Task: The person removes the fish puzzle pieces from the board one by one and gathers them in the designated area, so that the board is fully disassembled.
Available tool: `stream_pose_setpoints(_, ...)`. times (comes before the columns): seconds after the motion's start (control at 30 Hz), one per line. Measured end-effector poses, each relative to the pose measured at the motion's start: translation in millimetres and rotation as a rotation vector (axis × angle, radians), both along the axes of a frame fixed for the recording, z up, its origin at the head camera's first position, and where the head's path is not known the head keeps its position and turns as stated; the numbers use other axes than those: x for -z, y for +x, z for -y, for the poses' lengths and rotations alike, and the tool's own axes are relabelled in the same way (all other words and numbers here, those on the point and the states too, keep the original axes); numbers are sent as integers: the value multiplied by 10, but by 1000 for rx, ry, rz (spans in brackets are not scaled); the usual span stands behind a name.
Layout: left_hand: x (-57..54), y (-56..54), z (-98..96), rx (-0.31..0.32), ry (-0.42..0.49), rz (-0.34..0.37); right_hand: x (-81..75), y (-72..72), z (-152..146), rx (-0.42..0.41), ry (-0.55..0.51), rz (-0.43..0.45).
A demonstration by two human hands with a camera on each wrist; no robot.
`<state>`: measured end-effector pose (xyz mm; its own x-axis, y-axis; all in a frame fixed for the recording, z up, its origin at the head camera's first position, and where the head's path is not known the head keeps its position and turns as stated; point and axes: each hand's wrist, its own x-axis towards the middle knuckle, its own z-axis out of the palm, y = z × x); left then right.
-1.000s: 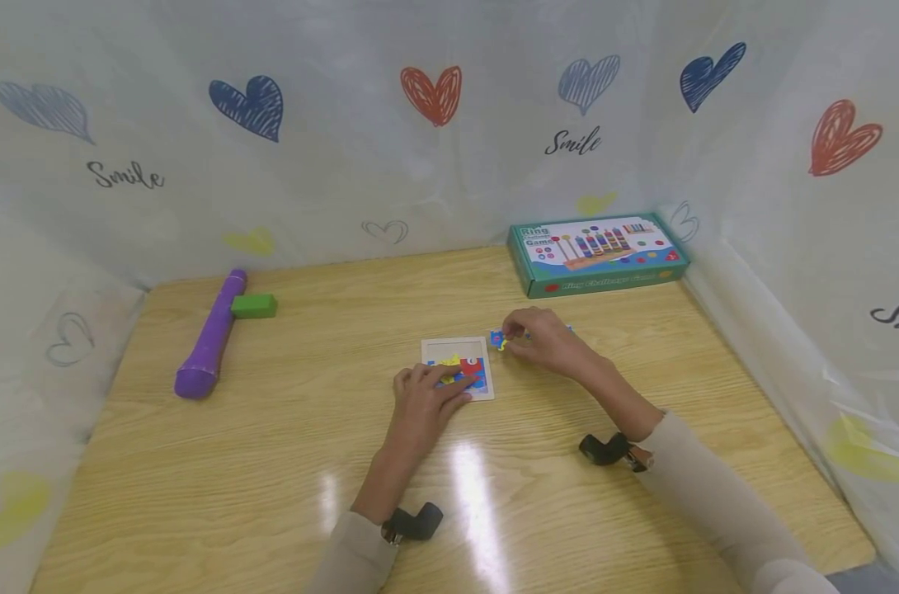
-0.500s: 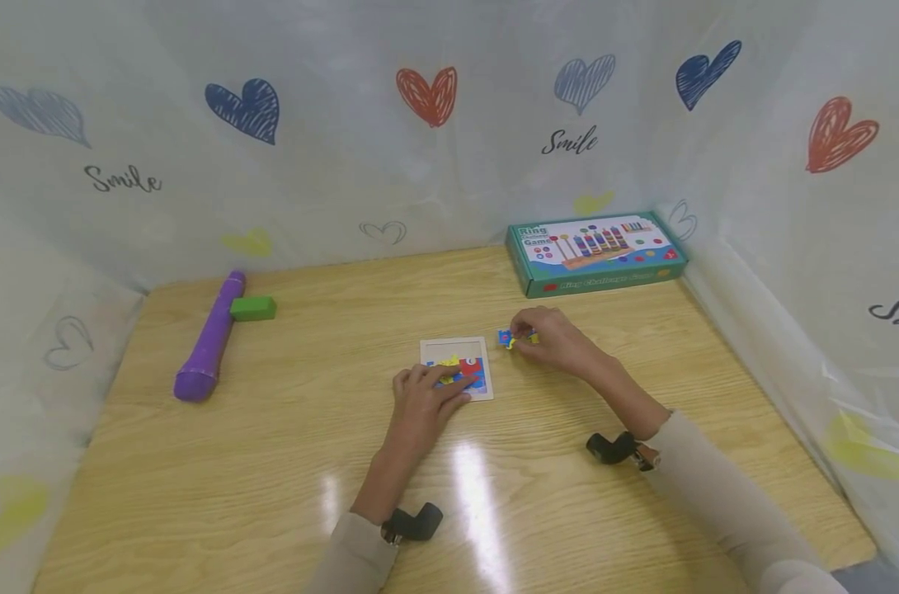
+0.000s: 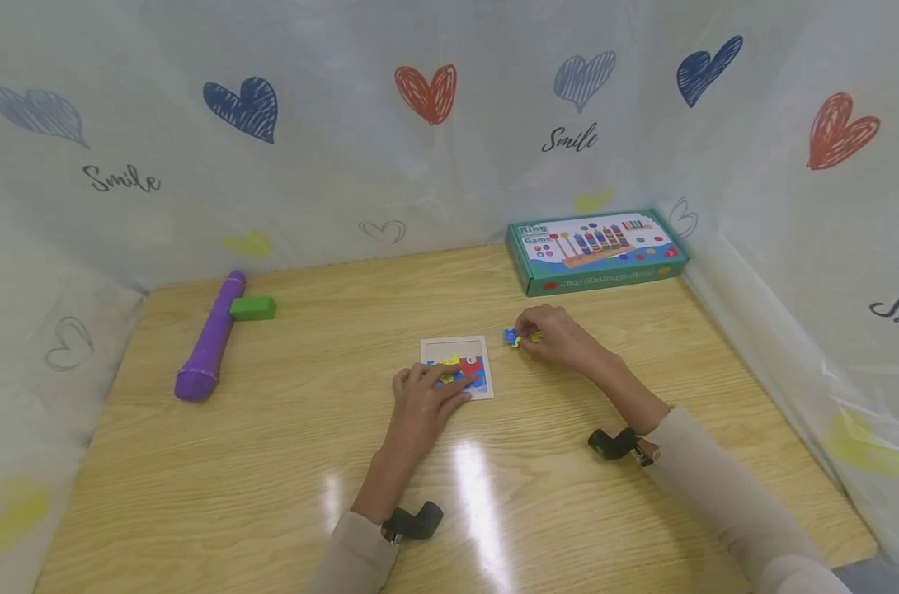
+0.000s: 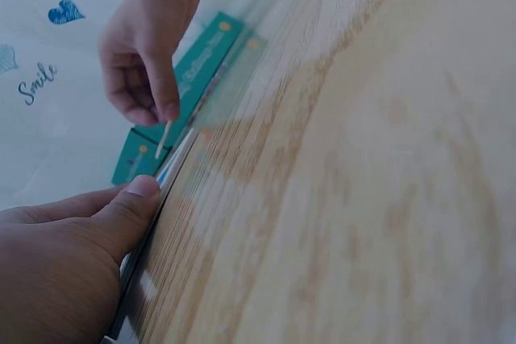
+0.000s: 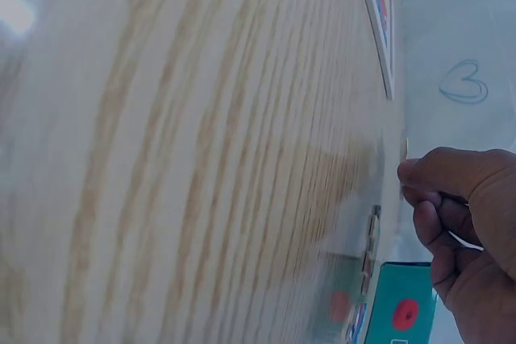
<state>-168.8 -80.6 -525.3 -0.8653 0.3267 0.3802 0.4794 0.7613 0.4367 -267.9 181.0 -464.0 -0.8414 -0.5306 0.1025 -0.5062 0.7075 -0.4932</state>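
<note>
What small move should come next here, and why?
Probably carry the puzzle piece pinched in the right hand over to the tray: its far end shows bare, while the left hand rests on other pieces in the near end.

A blue puzzle piece (image 3: 510,336) is held near a part-filled frame (image 3: 490,368).

Pale sheeting (image 3: 331,181) is hanging behind the tabletop (image 3: 271,462) and closing in both its sides, creasing at the corners. Scribbled hearts (image 3: 426,95) in red, blue, grey and yellow are dotting it, and black "Smile" lettering (image 3: 122,179) is running beneath some of them. Light wood grain is crossing the tabletop; a white glare (image 3: 479,503) is streaking its near half, a fainter patch (image 3: 331,499) glowing to the left.
</note>
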Motion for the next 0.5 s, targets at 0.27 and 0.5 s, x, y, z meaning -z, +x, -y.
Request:
stream_pose_setpoints(0.27,-19,8,8,-6,-12,18,52,-32,2,1,11,0)
stream_pose_setpoints(0.5,-20,6,0,-3,-14,5,99,-45,-13,-6,28,6)
